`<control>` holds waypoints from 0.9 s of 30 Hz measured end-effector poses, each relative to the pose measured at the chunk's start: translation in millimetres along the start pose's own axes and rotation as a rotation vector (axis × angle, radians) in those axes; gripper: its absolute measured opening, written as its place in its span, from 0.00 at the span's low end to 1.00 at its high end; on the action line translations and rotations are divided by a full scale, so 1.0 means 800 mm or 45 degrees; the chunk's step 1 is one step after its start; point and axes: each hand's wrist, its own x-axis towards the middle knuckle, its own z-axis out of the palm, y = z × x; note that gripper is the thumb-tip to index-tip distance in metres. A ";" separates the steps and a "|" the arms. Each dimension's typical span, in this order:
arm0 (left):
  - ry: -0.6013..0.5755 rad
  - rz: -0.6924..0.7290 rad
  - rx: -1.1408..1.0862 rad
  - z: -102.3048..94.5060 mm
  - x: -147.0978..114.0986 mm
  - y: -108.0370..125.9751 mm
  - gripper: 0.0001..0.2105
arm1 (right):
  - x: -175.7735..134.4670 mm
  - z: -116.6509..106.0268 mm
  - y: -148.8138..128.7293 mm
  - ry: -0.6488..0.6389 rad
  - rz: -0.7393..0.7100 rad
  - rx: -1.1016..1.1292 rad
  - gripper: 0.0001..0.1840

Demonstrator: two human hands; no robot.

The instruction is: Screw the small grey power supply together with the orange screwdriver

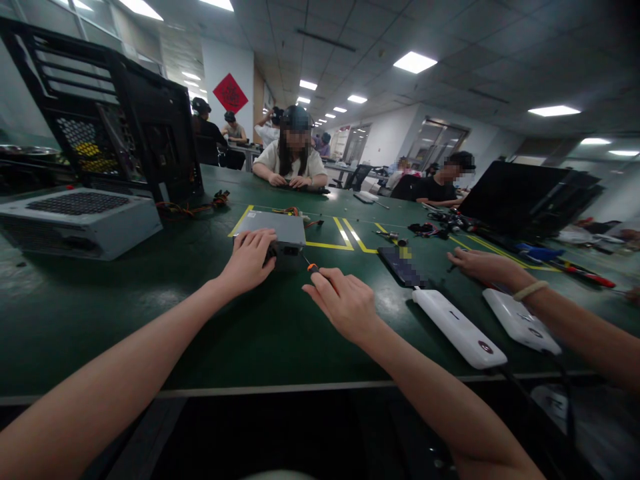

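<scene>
A grey computer power supply (280, 227) lies on the green table in front of me, its socket side facing me. My left hand (250, 257) holds it at the near left corner, fingers over the top and the thumb side down by the front face. In my right hand (343, 300) is a screwdriver (313, 268) with an orange and black handle. Its thin shaft points up and left to the lower right corner of the power supply. Whether the tip sits in a screw is too small to tell. Coloured wires (293, 211) stick out behind the power supply.
A second power supply (85, 220) and an open black computer case (145, 133) stand at left. To the right lie a phone (400, 265), white power banks (460, 327), (520, 320) and a co-worker's hand (487, 267). Across the table sits another person (293, 157).
</scene>
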 end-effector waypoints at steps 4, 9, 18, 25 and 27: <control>-0.006 -0.006 0.000 -0.001 0.000 0.001 0.19 | 0.002 -0.002 -0.005 -0.080 0.000 0.017 0.08; 0.006 -0.010 -0.014 0.002 0.000 -0.001 0.19 | -0.001 0.002 -0.005 -0.024 -0.049 -0.006 0.10; 0.009 0.003 0.035 0.001 -0.001 0.000 0.18 | 0.003 -0.005 -0.013 -0.155 -0.015 0.003 0.10; 0.011 0.012 0.036 0.001 -0.001 0.000 0.18 | -0.003 0.002 -0.009 -0.028 -0.118 0.005 0.10; 0.011 0.014 0.032 0.000 -0.001 0.000 0.18 | -0.004 0.003 -0.007 0.000 -0.111 0.034 0.07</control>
